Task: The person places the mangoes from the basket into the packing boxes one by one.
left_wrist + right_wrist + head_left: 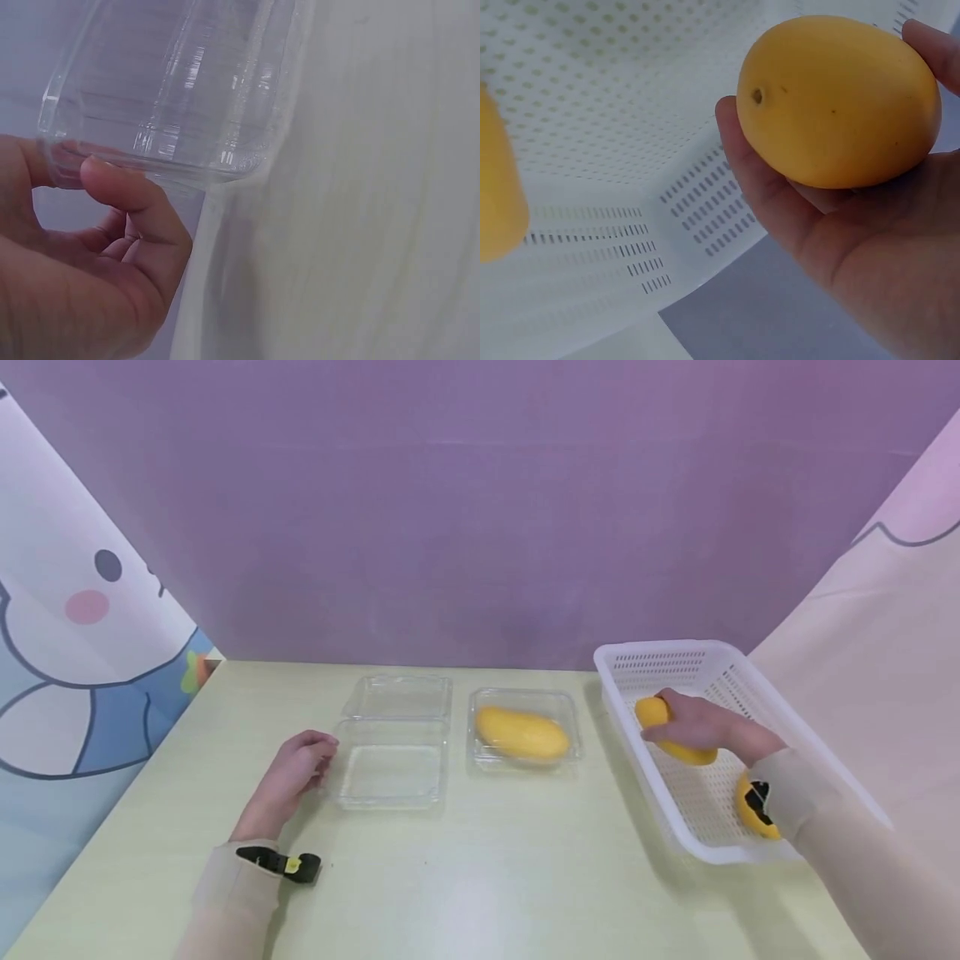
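My left hand [296,768] is at the left side of a hinged clear plastic container [393,777], which lies with its lid folded back. In the left wrist view, thumb and index finger pinch the edge of its clear wall [187,82]. Over the white basket [738,853], my right hand [701,722] grips an oblong yellow melon [840,105], its smooth rounded end showing past the fingers. A second yellow melon [750,814] lies in the basket's near part, partly covered by my right sleeve.
Between the open container and the basket stands another clear container [572,758] with a yellow melon [521,733] inside. A purple wall [480,527] rises behind the pale table [480,877]. Printed cloth [60,718] hangs at the left.
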`<state>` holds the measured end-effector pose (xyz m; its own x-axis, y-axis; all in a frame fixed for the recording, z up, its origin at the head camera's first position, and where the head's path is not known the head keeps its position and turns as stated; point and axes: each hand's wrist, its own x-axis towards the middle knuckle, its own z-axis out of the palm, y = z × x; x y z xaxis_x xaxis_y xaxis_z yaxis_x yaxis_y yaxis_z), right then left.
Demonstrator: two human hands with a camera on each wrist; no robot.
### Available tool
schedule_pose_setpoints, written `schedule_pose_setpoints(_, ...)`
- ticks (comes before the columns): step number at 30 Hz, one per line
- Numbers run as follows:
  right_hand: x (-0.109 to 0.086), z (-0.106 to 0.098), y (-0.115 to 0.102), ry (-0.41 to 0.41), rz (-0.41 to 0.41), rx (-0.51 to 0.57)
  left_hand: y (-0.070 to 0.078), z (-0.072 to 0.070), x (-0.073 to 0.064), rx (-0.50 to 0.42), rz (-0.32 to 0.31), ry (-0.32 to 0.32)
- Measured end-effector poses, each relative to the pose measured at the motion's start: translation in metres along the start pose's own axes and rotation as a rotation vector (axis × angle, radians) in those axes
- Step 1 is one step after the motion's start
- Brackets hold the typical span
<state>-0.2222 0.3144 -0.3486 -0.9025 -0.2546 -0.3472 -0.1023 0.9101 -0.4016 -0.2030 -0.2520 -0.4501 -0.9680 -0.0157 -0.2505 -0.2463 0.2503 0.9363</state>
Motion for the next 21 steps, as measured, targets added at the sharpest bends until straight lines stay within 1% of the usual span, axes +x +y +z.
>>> schedule_pose_setpoints(4, 0.000, -0.004, -0.005, 0.017, 0.009, -0.013, 0.000, 0.002, -0.001, -0.015, 0.000, -0.003)
schedule_pose_setpoints(9, -0.003, -0.009, -0.012, 0.073, -0.005, -0.014, 0.003, 0.004, -0.004, -0.024, 0.012, 0.002)
schedule_pose_setpoints(12, -0.004, -0.012, -0.016, 0.094, -0.007, -0.009, 0.005, 0.006, -0.005, -0.025, 0.016, 0.007)
schedule_pose_setpoints(21, -0.009, -0.022, -0.026, 0.115, -0.011, 0.037, 0.004, 0.008, -0.003, -0.014, 0.013, 0.000)
